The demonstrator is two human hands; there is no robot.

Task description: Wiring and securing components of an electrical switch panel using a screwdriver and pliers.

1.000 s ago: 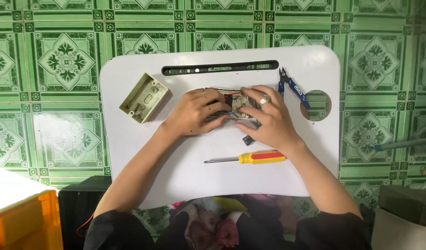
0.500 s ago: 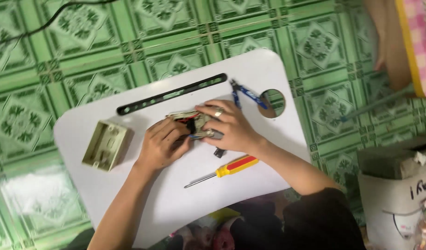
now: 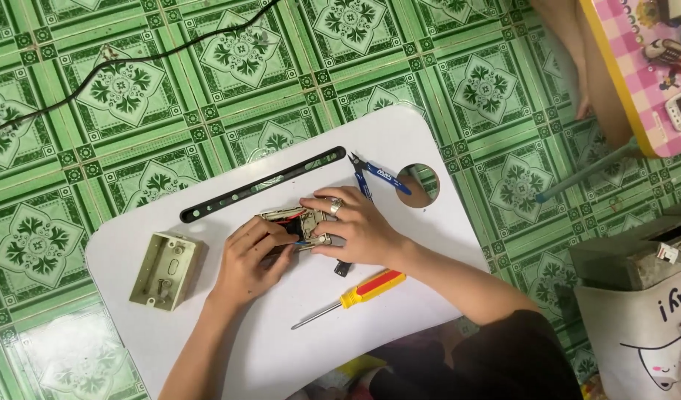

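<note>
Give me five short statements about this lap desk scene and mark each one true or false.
1. Both hands, the left hand and the right hand, are on the small wired switch module. True.
2. The screwdriver is held in the right hand. False: it lies loose on the white lap desk, near the right forearm.
3. The beige wall box sits to the left of the left hand, untouched. True.
4. The blue-handled cutters lie on the green tiled floor. False: they lie on the desk, beside its round hole.
5. The right hand wears a ring. True.
</note>
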